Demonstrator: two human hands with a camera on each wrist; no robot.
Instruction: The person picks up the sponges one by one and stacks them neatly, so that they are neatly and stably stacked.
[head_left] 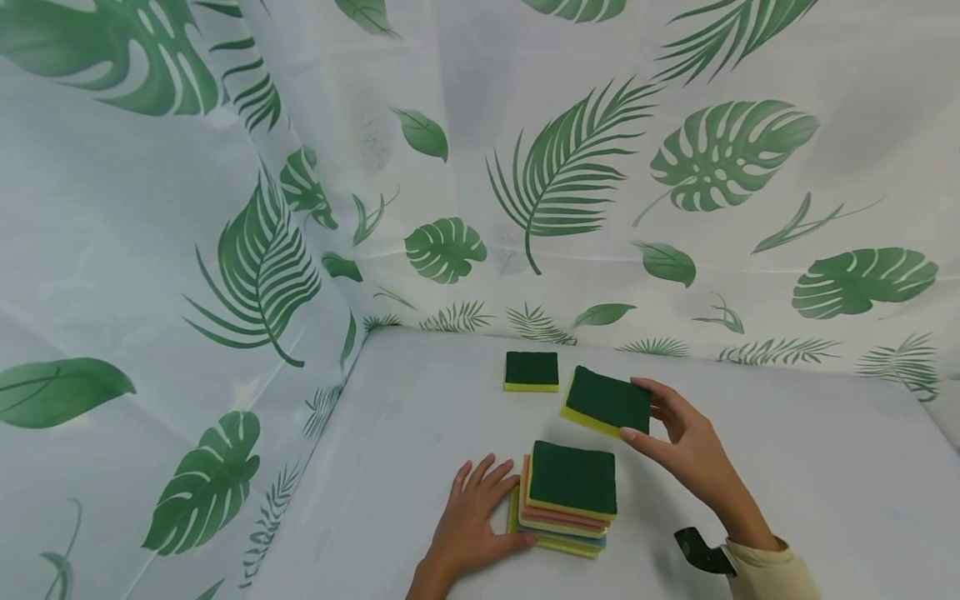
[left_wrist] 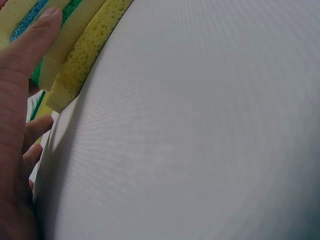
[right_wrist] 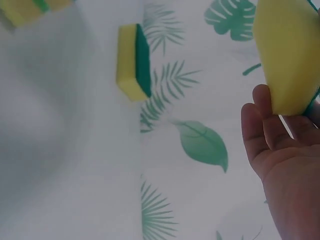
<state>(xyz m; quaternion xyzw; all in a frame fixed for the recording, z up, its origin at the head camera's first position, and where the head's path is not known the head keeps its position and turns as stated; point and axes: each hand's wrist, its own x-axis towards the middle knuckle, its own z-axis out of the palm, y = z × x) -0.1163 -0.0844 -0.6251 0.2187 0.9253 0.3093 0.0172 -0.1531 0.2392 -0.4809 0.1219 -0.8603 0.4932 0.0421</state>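
Note:
My right hand (head_left: 693,454) pinches a yellow sponge with a dark green scouring side (head_left: 609,400) by its right end, thumb in front and fingers behind. It is held green side up, raised above the table; the right wrist view shows its yellow underside (right_wrist: 287,55). Below it stands a stack of sponges (head_left: 573,479) in yellow, pink, blue and green layers, a green-topped one uppermost. My left hand (head_left: 474,521) lies at the stack's left side, fingers spread and fairly straight. Its thumb (left_wrist: 35,40) rests along the side of the lower layers.
Another green-topped yellow sponge (head_left: 531,371) lies alone on the white table (head_left: 405,417), farther back. White sheets with green leaf prints (head_left: 570,175) rise behind the table and along its left side. A black strap piece (head_left: 703,552) shows by the right sleeve.

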